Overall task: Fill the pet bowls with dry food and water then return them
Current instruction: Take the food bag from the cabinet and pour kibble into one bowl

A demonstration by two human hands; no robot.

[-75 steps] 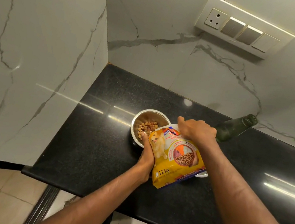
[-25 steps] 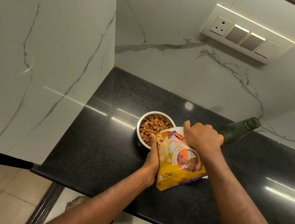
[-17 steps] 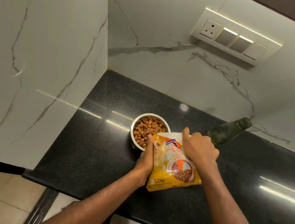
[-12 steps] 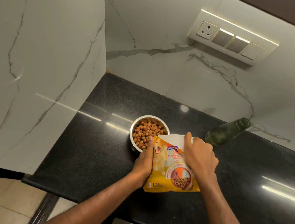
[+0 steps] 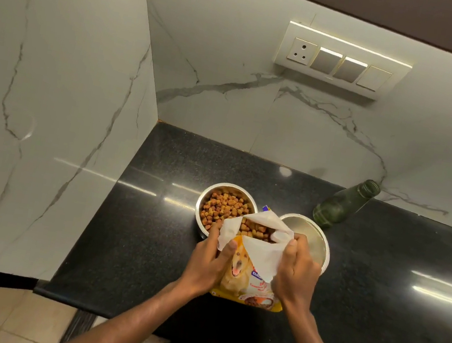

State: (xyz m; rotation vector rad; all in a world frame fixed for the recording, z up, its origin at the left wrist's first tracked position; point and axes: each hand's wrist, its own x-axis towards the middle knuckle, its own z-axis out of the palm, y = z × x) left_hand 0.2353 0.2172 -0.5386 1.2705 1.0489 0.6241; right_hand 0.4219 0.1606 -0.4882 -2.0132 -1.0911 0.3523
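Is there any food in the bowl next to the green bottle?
No, the bowl beside the green bottle shows only bare shiny metal inside, while the other bowl holds the dry food.

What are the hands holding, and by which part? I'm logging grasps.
Both hold the yellow dog-food bag upright on the counter: left hand grips its left top flap, right hand its right top flap.

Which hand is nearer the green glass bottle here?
Right. The right hand grips the food bag in front of the empty bowl, below the green glass bottle. The left hand is across the bag, farther away.
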